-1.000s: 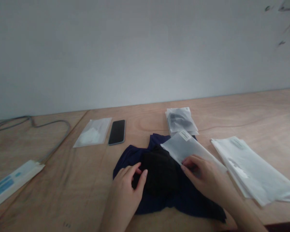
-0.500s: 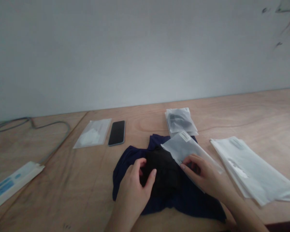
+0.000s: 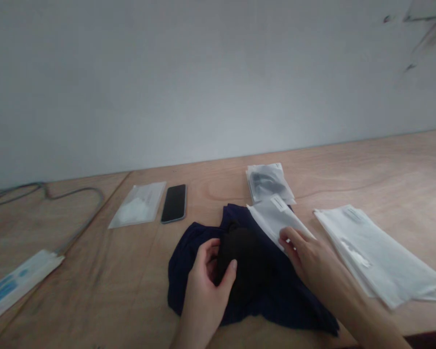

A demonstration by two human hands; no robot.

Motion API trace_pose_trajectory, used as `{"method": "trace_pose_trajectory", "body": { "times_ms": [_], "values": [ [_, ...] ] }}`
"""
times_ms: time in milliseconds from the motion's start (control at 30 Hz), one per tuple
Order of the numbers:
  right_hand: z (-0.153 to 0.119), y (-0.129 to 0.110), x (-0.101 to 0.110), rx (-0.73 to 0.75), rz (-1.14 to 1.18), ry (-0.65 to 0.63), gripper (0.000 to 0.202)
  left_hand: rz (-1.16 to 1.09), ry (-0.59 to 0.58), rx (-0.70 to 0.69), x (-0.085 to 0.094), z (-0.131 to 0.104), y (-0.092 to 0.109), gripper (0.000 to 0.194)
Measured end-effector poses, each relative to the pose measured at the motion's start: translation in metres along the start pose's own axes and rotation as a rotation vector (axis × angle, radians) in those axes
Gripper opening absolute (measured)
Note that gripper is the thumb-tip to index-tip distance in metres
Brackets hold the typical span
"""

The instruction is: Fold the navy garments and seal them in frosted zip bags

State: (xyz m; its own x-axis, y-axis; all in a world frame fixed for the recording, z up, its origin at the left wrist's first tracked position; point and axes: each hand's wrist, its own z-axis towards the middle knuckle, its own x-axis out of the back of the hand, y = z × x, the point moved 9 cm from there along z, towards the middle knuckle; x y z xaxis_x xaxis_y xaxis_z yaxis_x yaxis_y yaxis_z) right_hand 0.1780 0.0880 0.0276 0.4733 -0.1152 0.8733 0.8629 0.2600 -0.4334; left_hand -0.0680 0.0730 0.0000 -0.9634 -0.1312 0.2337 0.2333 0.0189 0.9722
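Observation:
A bunched black cloth item (image 3: 245, 264) lies on a dark navy cloth (image 3: 191, 257) spread over the table. Its left edge is between the thumb and fingers of my left hand (image 3: 210, 286); some of those fingers are hidden behind it. To the right, my right hand (image 3: 308, 257) has its fingertips pinched at the near edge of a frosted plastic bag (image 3: 265, 215). This bag carries a small white label and lies partly over the navy cloth. Its right part is covered by my hand.
Behind the cloth is a small stack of bags with dark contents (image 3: 267, 182). At the right lies a pile of white plastic bags (image 3: 378, 257). A phone (image 3: 174, 203), another clear bag (image 3: 138, 206) and a power strip (image 3: 18, 286) with a grey cable are on the left.
My right hand has moved slightly forward along the bag, which now lies flatter. My left hand has come in closer around the black cloth item. The camera view has shifted slightly.

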Motion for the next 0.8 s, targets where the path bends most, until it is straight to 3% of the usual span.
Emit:
{"method": "trace_pose_trajectory", "body": {
  "times_ms": [167, 333, 433, 567, 700, 800],
  "values": [
    [0.002, -0.028, 0.024, 0.217, -0.017, 0.009, 0.045, -0.234, 0.087, 0.192, 0.015, -0.011, -0.009, 0.061],
    [0.005, -0.055, 0.04, 0.375, -0.103, 0.099, 0.032, -0.573, 0.173, 0.377, 0.027, -0.023, -0.013, 0.063],
    [0.008, -0.06, 0.034, 0.374, -0.134, 0.075, 0.023, -0.669, 0.231, 0.462, 0.034, -0.033, -0.026, 0.041],
    [0.009, -0.058, 0.017, 0.32, -0.127, 0.003, 0.044, -0.692, 0.278, 0.416, 0.048, -0.04, -0.047, 0.014],
    [0.008, -0.058, 0.002, 0.312, -0.083, -0.034, 0.041, -0.766, 0.23, 0.441, 0.044, -0.038, -0.066, 0.02],
    [0.009, -0.06, -0.004, 0.31, -0.016, -0.072, 0.036, -0.81, 0.196, 0.48, 0.033, -0.036, -0.064, 0.032]
  ]
}}
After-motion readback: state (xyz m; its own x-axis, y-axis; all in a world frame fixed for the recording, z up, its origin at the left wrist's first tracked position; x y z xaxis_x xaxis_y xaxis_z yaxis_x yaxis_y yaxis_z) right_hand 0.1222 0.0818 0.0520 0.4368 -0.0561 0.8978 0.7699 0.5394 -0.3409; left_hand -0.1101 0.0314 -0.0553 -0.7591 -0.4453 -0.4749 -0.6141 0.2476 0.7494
